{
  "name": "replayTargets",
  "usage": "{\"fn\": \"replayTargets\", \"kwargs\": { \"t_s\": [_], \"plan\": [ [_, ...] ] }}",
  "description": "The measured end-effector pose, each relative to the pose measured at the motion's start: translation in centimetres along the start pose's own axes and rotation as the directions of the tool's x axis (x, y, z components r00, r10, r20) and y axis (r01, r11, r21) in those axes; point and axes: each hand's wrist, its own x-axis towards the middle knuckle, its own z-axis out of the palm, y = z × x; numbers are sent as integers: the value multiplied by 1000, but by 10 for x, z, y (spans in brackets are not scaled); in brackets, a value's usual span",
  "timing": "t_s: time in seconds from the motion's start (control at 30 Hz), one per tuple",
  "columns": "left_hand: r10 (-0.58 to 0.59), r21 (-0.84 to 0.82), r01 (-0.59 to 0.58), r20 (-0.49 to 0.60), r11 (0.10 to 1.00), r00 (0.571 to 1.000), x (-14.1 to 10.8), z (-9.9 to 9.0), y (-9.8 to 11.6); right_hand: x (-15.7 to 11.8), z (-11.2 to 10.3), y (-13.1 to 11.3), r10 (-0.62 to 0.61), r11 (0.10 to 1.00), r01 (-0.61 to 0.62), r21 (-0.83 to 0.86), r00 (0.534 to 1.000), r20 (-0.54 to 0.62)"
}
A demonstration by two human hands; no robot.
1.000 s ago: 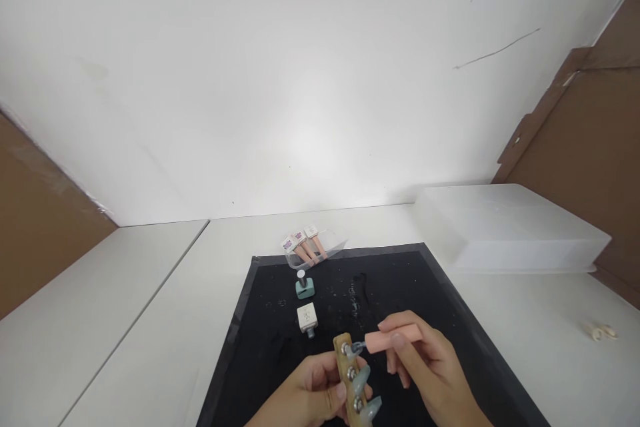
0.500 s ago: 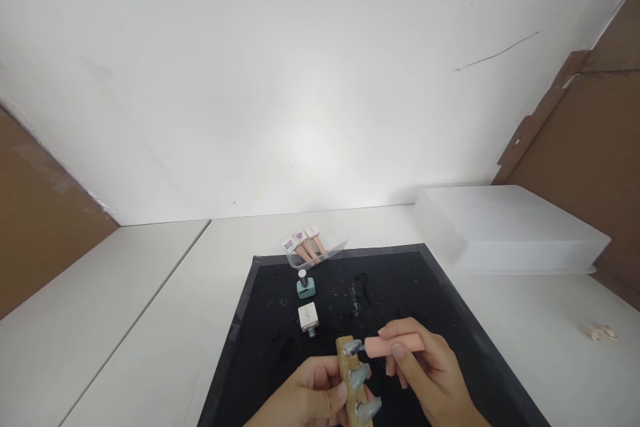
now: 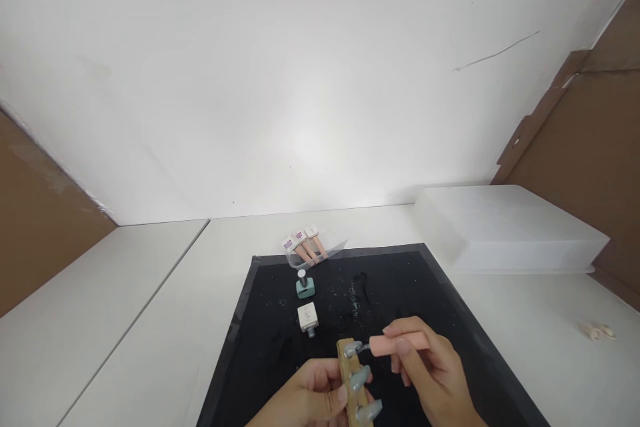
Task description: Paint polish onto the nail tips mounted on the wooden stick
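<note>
Strip of wood (image 3: 343, 367), carrying three glossy nail-shaped tips (image 3: 359, 379), stands near the black mat's near edge, gripped by the left hand (image 3: 311, 395), whose thumb presses its left side low down; that low hold probably keeps the far end free for work. The right hand (image 3: 431, 373) pinches a pink handle (image 3: 399, 344) like a pen, level, its thin brush (image 3: 365, 348) at the right end of the far tip (image 3: 351, 349), presumably for fine control. The hands are apart from each other. Beyond lie a white bottle (image 3: 308, 317), its neck toward the person, and a teal bottle (image 3: 305, 288), both on the black mat (image 3: 400, 287); farther, a clear tray (image 3: 336, 247) holds pink-handled bottles (image 3: 306, 248). A translucent box (image 3: 520, 230) sits far right on the table (image 3: 150, 320). Compared with half a second ago, the handle has shifted slightly right, baring more of the far tip.
</note>
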Motion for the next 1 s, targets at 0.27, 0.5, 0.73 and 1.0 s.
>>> {"fn": "replayTargets", "kwargs": {
  "t_s": [0.27, 0.5, 0.73, 1.0],
  "plan": [
    [28, 13, -28, 12, 1000, 1000, 2, -4, 0, -5, -3, 5, 60, 996, -60, 71, 998, 10],
    [-1, 17, 2, -20, 1000, 1000, -1, -3, 0, -4, 0, 7, 229, 971, -226, 82, 973, -38],
    [38, 119, -28, -85, 992, 996, -4, -2, -1, -6, 2, 13, 306, 924, -265, 277, 945, -117],
    [133, 191, -127, -15, 973, 991, 2, -12, -4, -1, 0, 8, 47, 991, -33, 133, 994, -104]
  ]
}}
